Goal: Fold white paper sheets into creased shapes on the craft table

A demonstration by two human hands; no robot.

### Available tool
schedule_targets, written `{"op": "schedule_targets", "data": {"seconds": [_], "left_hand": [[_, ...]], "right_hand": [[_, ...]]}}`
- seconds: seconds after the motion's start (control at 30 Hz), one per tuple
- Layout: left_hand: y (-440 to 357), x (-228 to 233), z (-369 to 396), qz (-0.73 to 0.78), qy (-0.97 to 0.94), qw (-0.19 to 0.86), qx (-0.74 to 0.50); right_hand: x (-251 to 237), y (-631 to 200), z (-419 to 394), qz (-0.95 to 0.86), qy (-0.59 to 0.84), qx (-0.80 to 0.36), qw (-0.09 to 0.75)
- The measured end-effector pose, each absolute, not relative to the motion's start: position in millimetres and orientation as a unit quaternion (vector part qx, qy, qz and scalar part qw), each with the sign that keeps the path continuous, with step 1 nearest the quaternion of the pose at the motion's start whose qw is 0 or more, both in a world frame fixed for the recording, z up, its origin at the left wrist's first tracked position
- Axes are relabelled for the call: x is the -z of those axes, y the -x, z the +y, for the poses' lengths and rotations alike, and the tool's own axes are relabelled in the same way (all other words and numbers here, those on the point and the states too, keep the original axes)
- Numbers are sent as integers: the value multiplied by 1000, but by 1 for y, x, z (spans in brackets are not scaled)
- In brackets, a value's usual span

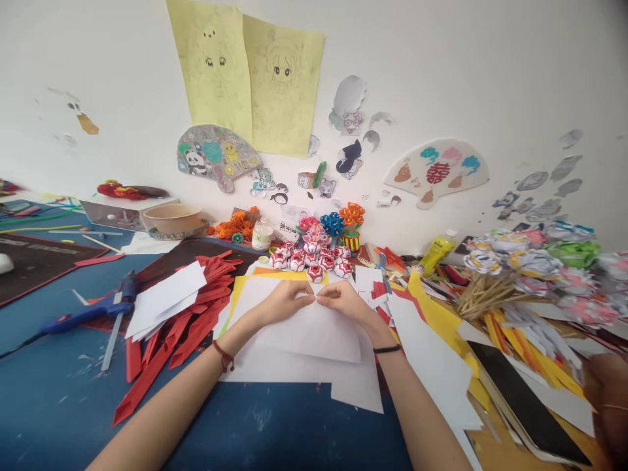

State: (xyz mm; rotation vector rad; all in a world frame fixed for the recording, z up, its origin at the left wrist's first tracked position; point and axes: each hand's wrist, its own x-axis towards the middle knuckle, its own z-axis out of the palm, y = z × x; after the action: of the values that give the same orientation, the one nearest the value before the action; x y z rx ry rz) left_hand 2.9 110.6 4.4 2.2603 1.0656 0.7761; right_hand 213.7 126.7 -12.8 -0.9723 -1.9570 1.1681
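Two forearms [181,392] of mine reach forward over the blue table [294,432], reddish cord [224,356] on left wrist, dark band [387,349] on right. Dark phone-like slab [530,399] at near right, long axis slanting away leftward. White sheet [314,337] lies in front of me, on bigger white paper [275,367]; near edge runs left-right, right end dipping slightly closer. Long axis looks crosswise; far edge partly behind my fingers, can't be sure. Left hand [287,301] and right hand [346,301] meet above the sheet's far part, thumb and fingertips of each drawn into a pinch, tips nearly touching; can't tell what's caught between. Off left: blue glue gun [93,316], red strips [189,333], white cards [164,299]. Just beyond hands: red-and-white flowers [296,261]. Farther: striped pot [351,244], then wall with yellow drawings [282,98].
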Motion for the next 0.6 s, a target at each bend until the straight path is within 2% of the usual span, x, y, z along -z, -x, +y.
{"op": "schedule_targets", "data": {"seconds": [0.3,0.6], "left_hand": [[-5,5,97,359,-791,383,-315],[-5,12,96,370,-775,402,-317]], "right_hand": [[22,-212,118,-759,340,-457,314],[23,-204,105,-726,358,-467,355]]}}
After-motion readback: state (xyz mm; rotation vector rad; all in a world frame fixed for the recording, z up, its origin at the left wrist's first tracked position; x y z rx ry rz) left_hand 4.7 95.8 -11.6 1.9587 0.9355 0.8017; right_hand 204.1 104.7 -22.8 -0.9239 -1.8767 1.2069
